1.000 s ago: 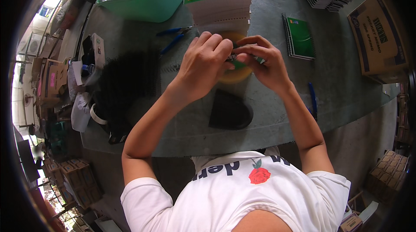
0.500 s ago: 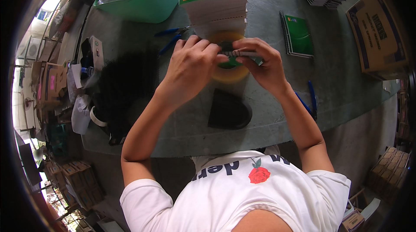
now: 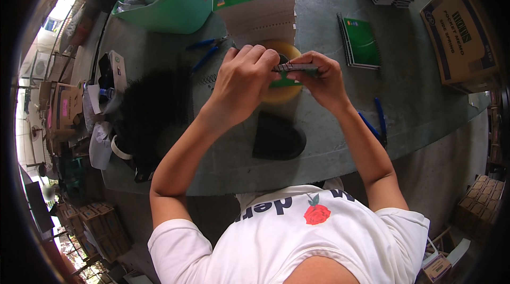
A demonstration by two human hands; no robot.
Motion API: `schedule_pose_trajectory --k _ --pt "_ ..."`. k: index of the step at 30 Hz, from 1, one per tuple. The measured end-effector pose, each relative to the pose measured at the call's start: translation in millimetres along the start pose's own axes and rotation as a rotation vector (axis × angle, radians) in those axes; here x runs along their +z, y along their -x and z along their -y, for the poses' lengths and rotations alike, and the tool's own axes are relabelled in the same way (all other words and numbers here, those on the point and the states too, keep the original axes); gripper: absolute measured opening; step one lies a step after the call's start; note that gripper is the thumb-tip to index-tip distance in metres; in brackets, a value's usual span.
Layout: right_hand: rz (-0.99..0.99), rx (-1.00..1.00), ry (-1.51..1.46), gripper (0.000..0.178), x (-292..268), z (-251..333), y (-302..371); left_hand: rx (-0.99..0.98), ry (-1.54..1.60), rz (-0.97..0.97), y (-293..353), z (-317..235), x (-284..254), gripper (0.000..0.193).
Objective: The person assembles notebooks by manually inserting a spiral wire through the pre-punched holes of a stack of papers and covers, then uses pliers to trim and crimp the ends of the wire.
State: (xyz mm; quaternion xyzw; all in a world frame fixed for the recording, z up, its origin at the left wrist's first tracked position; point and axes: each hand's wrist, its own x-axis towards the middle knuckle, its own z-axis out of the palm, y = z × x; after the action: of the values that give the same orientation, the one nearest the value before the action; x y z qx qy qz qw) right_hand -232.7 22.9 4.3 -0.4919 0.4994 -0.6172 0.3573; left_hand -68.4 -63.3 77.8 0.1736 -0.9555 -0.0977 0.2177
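My right hand (image 3: 325, 78) pinches a small notebook (image 3: 304, 66) by its right end, thumb below and fingers above. The notebook is held edge-on, with part of its green cover showing beneath and dark coil loops along the edge facing up. At its left end the fingers of my left hand (image 3: 247, 71) are closed on that edge; their tips are partly hidden. Under the hands lies a yellow, translucent ring (image 3: 287, 94). Just beyond stands a tall stack of green-covered pads (image 3: 257, 16) with punched holes along their edges.
Blue-handled pliers (image 3: 205, 56) lie left of the stack, another pair (image 3: 378, 122) beside my right forearm. Black coils (image 3: 159, 109) heap at left. A black rounded piece (image 3: 279, 136) lies nearer me. A green tub (image 3: 170, 18), bound notebooks (image 3: 361, 42) and a carton (image 3: 459, 37) stand around.
Both hands stay at the notebook with small finger movements. The notebook is tilted slightly, showing more green below. The whole view has shifted a little, and a loose coil beside my left wrist shows more clearly.
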Motion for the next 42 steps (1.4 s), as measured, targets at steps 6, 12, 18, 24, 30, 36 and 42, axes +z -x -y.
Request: schedule_pose_trajectory --k 6,12,18,24,30,36,42 --pt "0.011 -0.062 0.014 0.019 -3 1 0 0.017 0.058 -0.048 -2 2 1 0.014" --pt "0.047 -0.059 0.031 0.02 -4 -2 0 0.078 0.071 0.104 1 17 0 0.018" --pt "0.057 -0.153 0.073 0.022 -1 1 -1 0.051 0.04 -0.044 -4 -3 3 0.02" --pt "-0.036 -0.243 0.026 0.026 6 2 3 0.048 -0.028 0.075 4 7 -1 0.026" --pt "-0.056 -0.149 0.077 0.027 1 -1 9 0.07 0.003 0.003 2 0 -1 0.02" --pt "0.008 -0.137 0.031 0.026 3 -7 9 0.113 -0.061 0.034 -4 -4 -6 0.022" --pt "-0.136 -0.35 0.215 0.034 5 -8 8 0.126 -0.078 0.048 3 -6 -5 0.017"
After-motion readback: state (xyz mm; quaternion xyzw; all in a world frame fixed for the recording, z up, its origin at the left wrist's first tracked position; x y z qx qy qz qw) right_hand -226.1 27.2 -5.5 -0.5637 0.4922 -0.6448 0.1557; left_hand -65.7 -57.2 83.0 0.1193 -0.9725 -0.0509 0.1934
